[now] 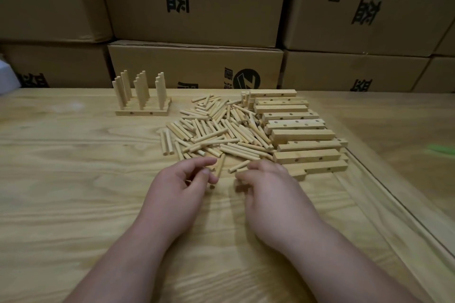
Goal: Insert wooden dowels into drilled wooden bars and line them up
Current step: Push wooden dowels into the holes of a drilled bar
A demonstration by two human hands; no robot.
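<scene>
- The finished bars (143, 109) stand at the far left of the table (73, 179), packed side by side in one neat block with their dowels upright. I count three columns of upright dowels (140, 92), each three or four deep, so about three or four bars appear done; the back ones overlap too much for a firm count.
- The loose dowels (216, 130) lie in a heap at the middle of the table, just beyond the hands, far too many and too tangled to count; easily several dozen.
- The undrilled-looking and drilled empty bars (298, 135) are stacked at the right of the heap, touching it. Roughly ten show on top, with more partly hidden beneath, so the exact number is unclear.
- By my judgement the job is in its early part: a few bars filled and lined up, most bars and nearly all dowels left.
- The left hand (179, 184) pinches one dowel (219, 167) between thumb and fingertips at the near edge of the heap.
- The right hand (268, 187) has its fingers curled over dowels at the heap's edge; whether it actually grips any, I cannot tell.
- Stacked cardboard boxes (197, 7) fill the background behind the table.
</scene>
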